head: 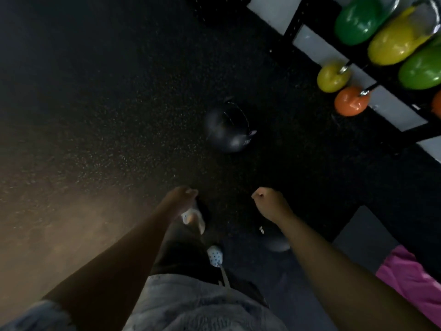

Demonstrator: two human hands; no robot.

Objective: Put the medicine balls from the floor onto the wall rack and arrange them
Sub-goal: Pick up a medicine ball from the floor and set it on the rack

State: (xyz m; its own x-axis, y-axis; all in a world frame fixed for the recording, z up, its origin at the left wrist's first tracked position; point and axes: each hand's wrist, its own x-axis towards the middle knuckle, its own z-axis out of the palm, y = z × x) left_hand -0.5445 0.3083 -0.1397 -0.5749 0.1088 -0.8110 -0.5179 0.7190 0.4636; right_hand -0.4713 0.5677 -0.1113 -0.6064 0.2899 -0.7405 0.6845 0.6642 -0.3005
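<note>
A black medicine ball (228, 130) lies on the dark speckled floor, ahead of both hands and apart from them. My left hand (180, 200) hangs below it with the fingers curled in and nothing held. My right hand (268, 204) is a loose fist, also holding nothing. At the upper right, a black wall rack (391, 75) carries green (358, 20), yellow (396, 41) and lime (422, 68) balls, with a small yellow ball (331, 77) and an orange ball (350, 101) on lower pegs.
My feet in light shoes (194, 218) stand on the floor below my hands. A grey floor patch (365, 228) and a pink mat or cloth (415, 275) lie at the lower right. The white wall (386, 103) runs behind the rack.
</note>
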